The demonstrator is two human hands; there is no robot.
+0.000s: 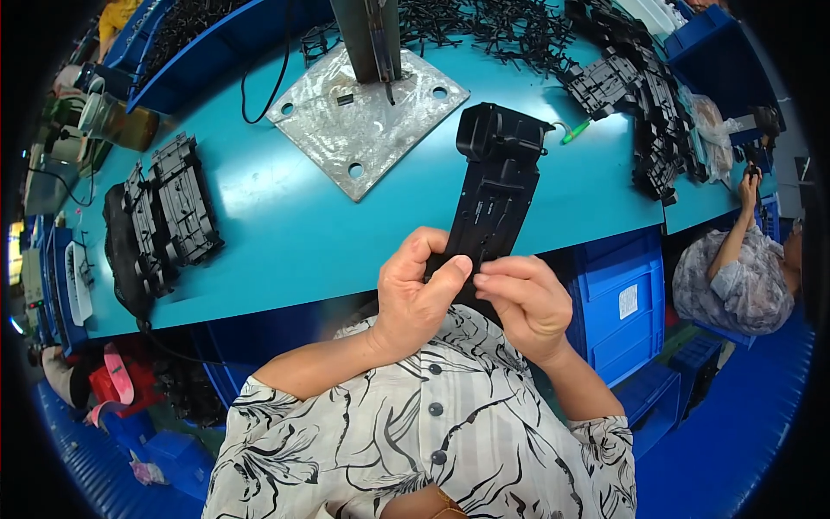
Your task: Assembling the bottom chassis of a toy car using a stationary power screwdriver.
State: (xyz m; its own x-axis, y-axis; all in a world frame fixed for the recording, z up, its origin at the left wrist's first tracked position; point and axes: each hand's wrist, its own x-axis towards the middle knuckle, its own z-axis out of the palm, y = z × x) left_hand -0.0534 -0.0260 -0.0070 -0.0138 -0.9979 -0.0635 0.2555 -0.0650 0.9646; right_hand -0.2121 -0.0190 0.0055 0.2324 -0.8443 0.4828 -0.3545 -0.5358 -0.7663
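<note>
A long black moulded plastic part [494, 195] is held up in front of me over the table's near edge, its boxy end pointing away and slightly right. Around its near end wraps my left hand [417, 290], closed, with the thumb lying on top. The thumb and fingertips of my right hand [525, 303] are pinched together against the part's near right side. Whether a small piece sits in that pinch is hidden by the fingers.
A metal base plate [372, 130] with an upright post stands on the teal table [285, 233]. Stacked black parts lie at left [186, 203] and right [605, 85], near a green-handled tool [575, 131]. Small black pieces [493, 35] are heaped behind. Another person [735, 277] sits at right.
</note>
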